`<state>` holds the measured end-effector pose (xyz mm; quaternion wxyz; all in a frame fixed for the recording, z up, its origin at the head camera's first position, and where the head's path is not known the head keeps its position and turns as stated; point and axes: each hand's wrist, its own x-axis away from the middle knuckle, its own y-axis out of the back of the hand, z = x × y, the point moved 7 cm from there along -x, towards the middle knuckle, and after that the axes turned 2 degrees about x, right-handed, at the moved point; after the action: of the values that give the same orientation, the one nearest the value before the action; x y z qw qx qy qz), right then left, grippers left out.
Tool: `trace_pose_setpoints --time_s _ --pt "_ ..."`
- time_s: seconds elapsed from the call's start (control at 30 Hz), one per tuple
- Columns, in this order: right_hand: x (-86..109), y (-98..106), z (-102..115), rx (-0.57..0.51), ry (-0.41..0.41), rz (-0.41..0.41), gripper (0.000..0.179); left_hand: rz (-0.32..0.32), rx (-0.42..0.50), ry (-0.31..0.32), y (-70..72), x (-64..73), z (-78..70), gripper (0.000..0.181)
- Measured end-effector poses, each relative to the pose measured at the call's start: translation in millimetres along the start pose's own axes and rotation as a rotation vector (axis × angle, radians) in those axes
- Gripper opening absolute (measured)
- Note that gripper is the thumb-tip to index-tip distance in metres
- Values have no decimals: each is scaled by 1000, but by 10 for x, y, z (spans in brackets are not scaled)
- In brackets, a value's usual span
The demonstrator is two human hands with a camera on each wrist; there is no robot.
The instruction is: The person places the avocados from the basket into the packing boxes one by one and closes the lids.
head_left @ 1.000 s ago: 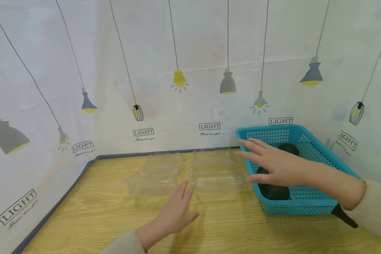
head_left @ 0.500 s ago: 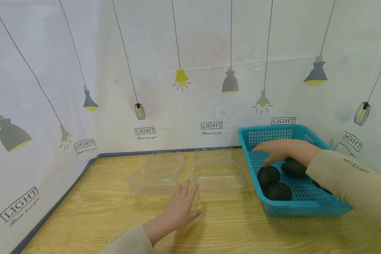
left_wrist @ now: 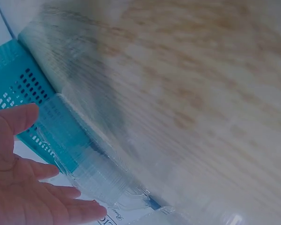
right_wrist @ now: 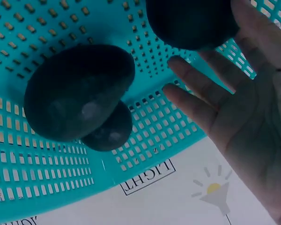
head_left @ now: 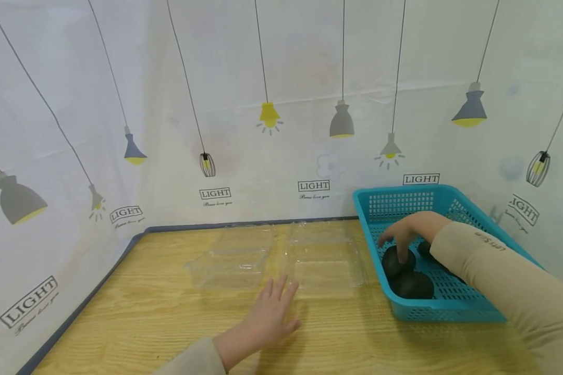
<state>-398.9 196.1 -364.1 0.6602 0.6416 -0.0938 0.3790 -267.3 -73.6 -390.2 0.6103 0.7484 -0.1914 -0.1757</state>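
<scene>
My right hand (head_left: 413,230) reaches down into the blue plastic basket (head_left: 450,308), its thumb against a dark avocado (head_left: 392,264) on the left side. In the right wrist view that avocado (right_wrist: 192,23) is at the top edge, by the thumb and forefinger, while the other fingers (right_wrist: 189,105) stretch out loosely beside it. A second avocado (head_left: 414,286) lies just in front of it. My left hand (head_left: 267,319), fingers spread and holding nothing, is in front of two clear plastic clamshell boxes, the left box (head_left: 232,271) and the right box (head_left: 326,273), both with lids raised.
More dark avocados, one of them a large avocado (right_wrist: 77,93), lie in the basket, partly hidden by my sleeve (head_left: 488,265) in the head view. A printed wall sheet (head_left: 262,172) rises behind the wooden table (head_left: 145,312).
My right hand has gone from above the basket's left rim down into it, over the avocado. The left hand has shifted only slightly, its fingers spreading.
</scene>
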Motion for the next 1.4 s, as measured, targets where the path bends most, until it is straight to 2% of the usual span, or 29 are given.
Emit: trace_pose_setpoints --time_s 0.23,0.57,0.87,1.1,1.4 --pt "-37 -105 -18 -60 5 53 54 -9 -28 -16 14 35 -27 71" --pt "-53 -151 -78 -77 -88 42 55 -33 -30 -11 9 -3 1 67" --pt "-20 -126 -145 -108 -54 41 57 -27 3 7 6 17 -3 67" --pt "97 72 -225 -166 -18 -39 69 -35 5 -3 -28 8 19 66" --pt "318 497 -213 -238 35 -169 79 -50 18 -8 -30 13 24 65"
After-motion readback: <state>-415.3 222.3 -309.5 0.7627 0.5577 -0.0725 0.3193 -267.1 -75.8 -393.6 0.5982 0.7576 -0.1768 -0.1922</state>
